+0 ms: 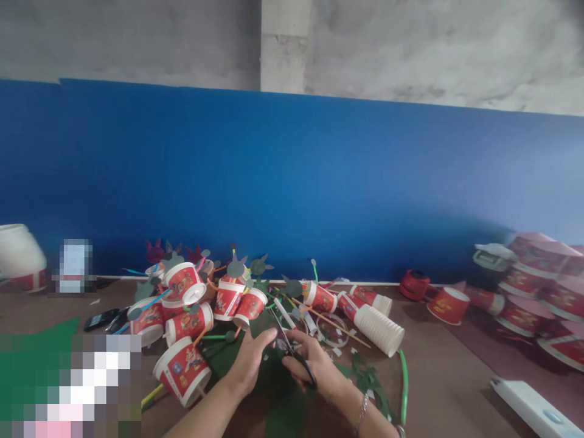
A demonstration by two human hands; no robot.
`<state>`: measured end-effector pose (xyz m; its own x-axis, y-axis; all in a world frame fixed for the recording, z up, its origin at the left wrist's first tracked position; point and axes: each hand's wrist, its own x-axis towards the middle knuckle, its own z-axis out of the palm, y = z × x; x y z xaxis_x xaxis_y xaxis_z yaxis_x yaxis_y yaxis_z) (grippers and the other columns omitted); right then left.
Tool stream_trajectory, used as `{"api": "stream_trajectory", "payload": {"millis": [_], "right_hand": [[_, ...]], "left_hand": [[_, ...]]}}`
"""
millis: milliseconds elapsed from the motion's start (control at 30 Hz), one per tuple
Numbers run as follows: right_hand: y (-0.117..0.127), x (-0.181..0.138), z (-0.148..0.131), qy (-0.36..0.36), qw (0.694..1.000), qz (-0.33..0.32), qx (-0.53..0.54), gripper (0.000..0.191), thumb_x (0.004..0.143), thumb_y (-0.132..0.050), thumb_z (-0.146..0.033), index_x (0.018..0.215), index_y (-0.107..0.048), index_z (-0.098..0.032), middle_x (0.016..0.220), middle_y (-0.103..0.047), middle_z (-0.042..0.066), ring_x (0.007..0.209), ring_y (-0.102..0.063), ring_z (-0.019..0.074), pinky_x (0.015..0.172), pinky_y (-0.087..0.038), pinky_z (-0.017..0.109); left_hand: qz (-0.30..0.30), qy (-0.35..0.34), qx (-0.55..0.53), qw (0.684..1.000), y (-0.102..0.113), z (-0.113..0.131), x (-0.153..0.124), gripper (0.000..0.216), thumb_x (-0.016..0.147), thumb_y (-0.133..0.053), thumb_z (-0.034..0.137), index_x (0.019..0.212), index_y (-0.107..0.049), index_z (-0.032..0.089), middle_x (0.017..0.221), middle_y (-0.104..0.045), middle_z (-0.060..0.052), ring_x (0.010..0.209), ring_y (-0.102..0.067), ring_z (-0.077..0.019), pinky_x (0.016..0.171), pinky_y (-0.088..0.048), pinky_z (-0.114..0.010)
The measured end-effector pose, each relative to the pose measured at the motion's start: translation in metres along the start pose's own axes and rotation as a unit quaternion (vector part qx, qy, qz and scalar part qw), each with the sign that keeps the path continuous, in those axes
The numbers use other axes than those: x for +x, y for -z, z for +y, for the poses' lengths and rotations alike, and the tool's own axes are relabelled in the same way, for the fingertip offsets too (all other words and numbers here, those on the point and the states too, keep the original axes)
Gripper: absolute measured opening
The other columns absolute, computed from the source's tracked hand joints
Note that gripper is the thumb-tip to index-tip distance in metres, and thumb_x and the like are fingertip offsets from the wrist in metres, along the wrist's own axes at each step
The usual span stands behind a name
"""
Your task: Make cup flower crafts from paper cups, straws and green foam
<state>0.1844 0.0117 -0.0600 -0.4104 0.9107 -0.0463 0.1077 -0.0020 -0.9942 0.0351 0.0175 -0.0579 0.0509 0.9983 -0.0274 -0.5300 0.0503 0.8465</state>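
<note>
My right hand (314, 365) is closed around a pair of scissors (306, 368) with black handles, its blades pointing up and to the left. Close beside the blades is my left hand (249, 362), thumb against the fingers. Whatever it pinches is too dark and small to make out. Dark green paper (228, 353) lies behind and below the hands. To the left are several red-and-white paper cups (182, 368) on their sides, with straws and grey paper shapes attached. A white marker-like stick (285, 313) lies just beyond the blades.
A stack of paper cups (378, 328) lies right of my hands, near a clear tape roll (332, 331) and a wooden stick (340, 322). Green paper scraps (369, 380) and a green straw (404, 386) are nearer me. More cups (524, 313) pile up at far right. A blue panel (292, 182) stands behind.
</note>
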Motion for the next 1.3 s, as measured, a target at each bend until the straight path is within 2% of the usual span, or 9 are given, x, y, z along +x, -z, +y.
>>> {"api": "stream_trajectory", "payload": {"millis": [167,400,933,1133,1300], "right_hand": [[0.0,0.0,0.0,-0.011,1.0,0.001,-0.006,0.053,0.072,-0.066,-0.034,0.116,-0.049,-0.01,0.041,-0.048,-0.01,0.032,-0.038,0.0049,0.032,-0.028,0.015],[0.002,0.001,0.008,0.004,1.0,-0.008,-0.009,0.053,0.073,-0.066,-0.031,0.12,-0.049,-0.012,0.041,-0.046,-0.01,0.032,-0.038,0.0045,0.032,-0.029,0.014],[0.007,0.003,0.008,0.005,0.999,-0.019,-0.03,0.043,0.075,-0.064,-0.027,0.113,-0.053,-0.012,0.039,-0.046,-0.01,0.03,-0.037,0.0042,0.03,-0.028,0.013],[0.004,0.003,0.004,-0.012,1.0,0.017,-0.022,0.044,0.073,-0.064,-0.028,0.111,-0.05,-0.01,0.036,-0.044,-0.011,0.028,-0.034,0.0041,0.03,-0.026,0.014],[0.001,0.004,0.002,-0.012,1.0,0.016,0.004,0.051,0.071,-0.065,-0.034,0.112,-0.045,-0.011,0.038,-0.047,-0.011,0.031,-0.038,0.0054,0.032,-0.031,0.016]], "left_hand": [[0.007,0.008,-0.013,1.0,0.001,-0.002,0.0,0.036,0.066,-0.068,0.025,0.1,-0.059,0.016,0.08,-0.069,-0.002,0.078,-0.066,-0.0204,0.077,-0.047,-0.033],[-0.001,0.013,-0.031,0.999,-0.001,0.001,0.0,0.023,0.063,-0.069,0.024,0.083,-0.06,0.015,0.073,-0.068,-0.001,0.076,-0.066,-0.0207,0.072,-0.048,-0.032],[-0.014,0.015,-0.049,0.999,-0.001,0.002,0.0,0.023,0.064,-0.067,0.022,0.086,-0.062,0.016,0.071,-0.069,0.0,0.072,-0.067,-0.0201,0.07,-0.049,-0.031],[0.058,-0.02,0.009,0.998,-0.002,0.0,0.006,0.027,0.067,-0.071,0.033,0.086,-0.066,0.015,0.076,-0.071,-0.004,0.073,-0.067,-0.02,0.067,-0.048,-0.028],[0.025,-0.053,0.073,0.996,-0.004,0.002,0.004,0.022,0.072,-0.067,0.033,0.086,-0.068,0.016,0.084,-0.072,-0.004,0.082,-0.066,-0.0201,0.075,-0.048,-0.027]]}}
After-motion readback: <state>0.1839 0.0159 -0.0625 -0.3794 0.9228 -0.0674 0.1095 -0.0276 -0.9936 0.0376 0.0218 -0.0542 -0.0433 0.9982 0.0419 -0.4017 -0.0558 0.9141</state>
